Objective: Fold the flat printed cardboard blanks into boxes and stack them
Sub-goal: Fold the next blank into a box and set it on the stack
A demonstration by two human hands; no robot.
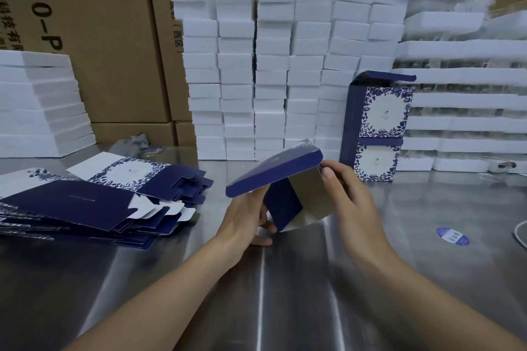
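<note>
Holding the half-folded box [275, 175] between them, left hand [245, 216] curls underneath, right hand [349, 189] pinches its upper corner, finished stack [376, 128] sits nearer the right.

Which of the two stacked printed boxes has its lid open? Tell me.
The upper box: its blue lid flap stands open on top, while the lower box beneath shows no raised flap.

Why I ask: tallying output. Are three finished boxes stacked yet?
No, only two finished boxes stand stacked, one atop the other.
</note>
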